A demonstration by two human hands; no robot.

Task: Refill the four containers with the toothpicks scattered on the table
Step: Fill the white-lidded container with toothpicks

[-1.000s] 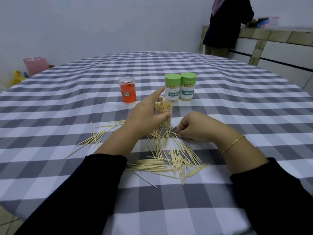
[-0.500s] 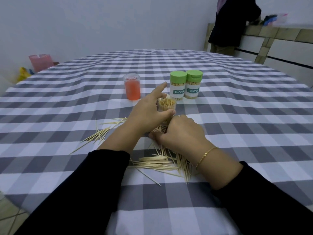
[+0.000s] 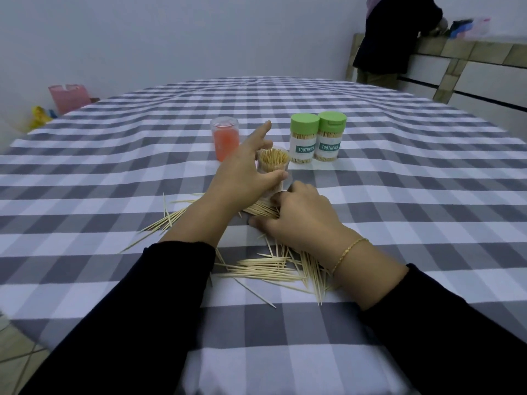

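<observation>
Checked tablecloth (image 3: 399, 195); toothpick bundle (image 3: 263, 210) under right fingers (image 3: 281, 199).

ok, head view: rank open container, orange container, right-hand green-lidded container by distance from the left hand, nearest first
1. open container: gripped by the left hand, directly at its fingers.
2. orange container: just behind the hand, to its left.
3. right-hand green-lidded container: farthest, back right, beyond its twin.
</observation>
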